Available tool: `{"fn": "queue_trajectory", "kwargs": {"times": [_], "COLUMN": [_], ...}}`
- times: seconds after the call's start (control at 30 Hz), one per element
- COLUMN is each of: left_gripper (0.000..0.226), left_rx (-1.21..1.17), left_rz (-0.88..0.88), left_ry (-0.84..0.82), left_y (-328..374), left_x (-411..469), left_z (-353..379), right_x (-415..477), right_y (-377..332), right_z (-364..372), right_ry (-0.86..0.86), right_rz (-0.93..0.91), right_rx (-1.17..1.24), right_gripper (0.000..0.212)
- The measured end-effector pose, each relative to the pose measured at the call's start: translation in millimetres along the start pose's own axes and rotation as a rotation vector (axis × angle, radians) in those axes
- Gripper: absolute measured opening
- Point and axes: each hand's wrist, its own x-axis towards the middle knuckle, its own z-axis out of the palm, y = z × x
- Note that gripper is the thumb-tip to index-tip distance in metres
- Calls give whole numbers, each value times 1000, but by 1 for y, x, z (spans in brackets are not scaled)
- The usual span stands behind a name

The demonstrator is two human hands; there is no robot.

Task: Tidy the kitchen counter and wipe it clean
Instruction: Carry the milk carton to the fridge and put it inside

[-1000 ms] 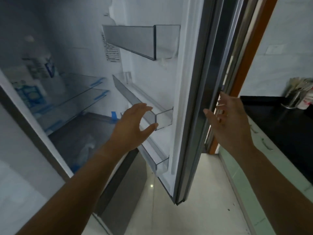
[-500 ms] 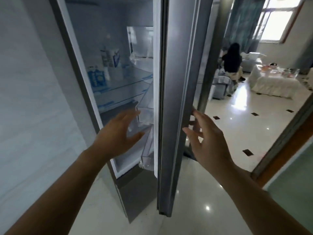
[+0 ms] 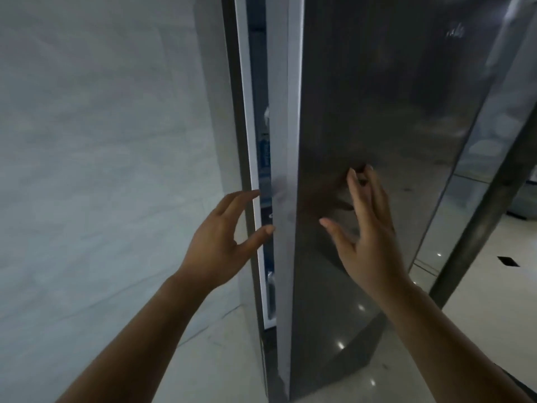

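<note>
A pale, marble-veined wall (image 3: 101, 170) fills the left half of the view. Next to it stands the dark grey, brushed-metal fridge door (image 3: 377, 97), upright and almost closed against the fridge body (image 3: 232, 112), whose white edge strip runs down beside it. Below lies a glossy pale floor (image 3: 479, 330) dotted with bright reflections, and a dark slanted post (image 3: 488, 216) rises from it at the right. The right hand (image 3: 369, 237) is spread open on the door's outer face, fingers straight and thumb splayed to the left; its fingertips (image 3: 353, 174) meet their own reflection in the metal, and it holds nothing. The left hand (image 3: 220, 242) is relaxed and open near the door's free edge, fingers loosely fanned and empty; whether its thumb touches that edge cannot be told. Between door and body a narrow gap (image 3: 263, 82) shows a blue label (image 3: 264, 154) inside. A small dark inlay (image 3: 508, 261) sits in the floor at far right.
</note>
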Motion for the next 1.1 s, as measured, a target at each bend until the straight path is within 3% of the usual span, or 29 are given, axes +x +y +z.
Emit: {"fn": "queue_trajectory", "kwargs": {"times": [0.33,0.73,0.97,1.1], "left_gripper": [75,59,54,60], "left_rx": [-199,-220,26,135], "left_rz": [-46,-247,-401,-590], "left_ry": [65,173,280,280], "left_y": [-29,-42,-13,4], "left_x": [57,83,52,-3], "left_z": [13,32,57,87], "right_x": [52,78,68,26], "right_y": [35,64,74,87], "right_z": [64,103,95,90], "right_ry": [49,88,-24,-282], "right_rz": [-136,-250,-341,-323], "right_rx": [-77,-60,180,359], "right_gripper": [69,63,57,59]}}
